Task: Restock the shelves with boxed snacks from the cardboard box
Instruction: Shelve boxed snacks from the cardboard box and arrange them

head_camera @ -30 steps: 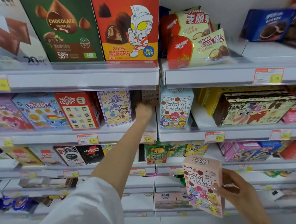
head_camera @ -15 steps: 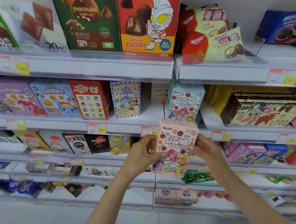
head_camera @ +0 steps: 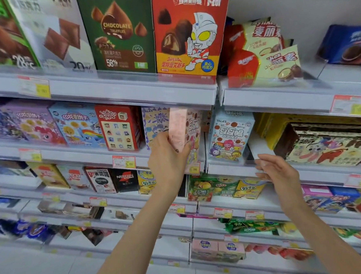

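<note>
My left hand (head_camera: 166,159) grips a pink boxed snack (head_camera: 185,130) and holds it upright at the front of the second shelf (head_camera: 80,153), in the gap between a purple-and-white cartoon box (head_camera: 153,126) and a light blue box of the same brand (head_camera: 231,137). The pink box is turned so its narrow side faces me. My right hand (head_camera: 278,172) hovers free at the shelf's front rail, fingers loosely spread, holding nothing. The cardboard box is out of view.
Large chocolate boxes (head_camera: 191,31) and snack bags (head_camera: 263,52) fill the top shelf. A red box (head_camera: 119,127) and cookie boxes stand left on the second shelf, a brown patterned box (head_camera: 329,143) right. Lower shelves hold coffee boxes (head_camera: 114,180) and packets. Pale floor lies bottom left.
My left hand came back from the shelf, both hands held the pink box, then the left carried it up to the second shelf. My right hand let go and dropped away right.
</note>
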Action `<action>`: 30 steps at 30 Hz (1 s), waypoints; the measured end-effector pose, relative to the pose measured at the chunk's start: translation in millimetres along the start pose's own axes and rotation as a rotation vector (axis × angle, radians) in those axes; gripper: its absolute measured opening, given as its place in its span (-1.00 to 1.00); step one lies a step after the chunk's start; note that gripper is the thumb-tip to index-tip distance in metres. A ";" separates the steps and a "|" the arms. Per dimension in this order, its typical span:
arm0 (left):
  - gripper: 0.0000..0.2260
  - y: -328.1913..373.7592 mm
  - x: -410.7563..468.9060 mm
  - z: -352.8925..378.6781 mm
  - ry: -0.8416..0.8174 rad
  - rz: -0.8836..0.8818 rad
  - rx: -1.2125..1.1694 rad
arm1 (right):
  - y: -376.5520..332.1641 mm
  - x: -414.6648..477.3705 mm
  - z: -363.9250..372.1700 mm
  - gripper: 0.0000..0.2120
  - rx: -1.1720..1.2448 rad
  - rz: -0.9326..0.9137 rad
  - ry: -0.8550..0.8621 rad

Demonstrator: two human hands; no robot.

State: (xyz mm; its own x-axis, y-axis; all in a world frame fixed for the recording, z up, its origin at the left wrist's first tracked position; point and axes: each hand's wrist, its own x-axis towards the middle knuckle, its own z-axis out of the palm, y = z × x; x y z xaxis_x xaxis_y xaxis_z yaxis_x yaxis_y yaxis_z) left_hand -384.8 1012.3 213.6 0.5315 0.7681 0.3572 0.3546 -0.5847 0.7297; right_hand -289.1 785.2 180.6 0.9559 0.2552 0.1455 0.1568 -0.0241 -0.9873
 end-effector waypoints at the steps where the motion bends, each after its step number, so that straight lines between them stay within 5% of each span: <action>1: -0.56 3.6 2.1 3.5 0.003 0.006 0.000 | -0.1 1.9 0.1 -0.82 0.007 -0.009 0.019; 19: -0.58 30.0 20.1 55.1 0.021 -0.030 -0.031 | -5.4 59.6 7.8 -0.75 0.029 0.009 -0.067; 25: -0.61 25.5 30.0 77.9 -0.071 0.001 0.083 | -11.1 108.7 22.7 -0.57 0.252 0.230 0.023; 30: -0.75 19.2 31.3 85.8 -0.102 -0.007 0.263 | -16.7 121.8 31.8 -0.60 0.278 0.278 0.026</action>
State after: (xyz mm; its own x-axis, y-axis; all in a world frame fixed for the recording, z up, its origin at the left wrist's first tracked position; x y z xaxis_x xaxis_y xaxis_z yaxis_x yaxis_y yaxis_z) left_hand -295.4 1002.7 188.7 0.5980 0.7502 0.2822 0.5394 -0.6370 0.5507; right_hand -183.2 847.5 212.8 0.9590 0.2509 -0.1320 -0.1789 0.1744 -0.9683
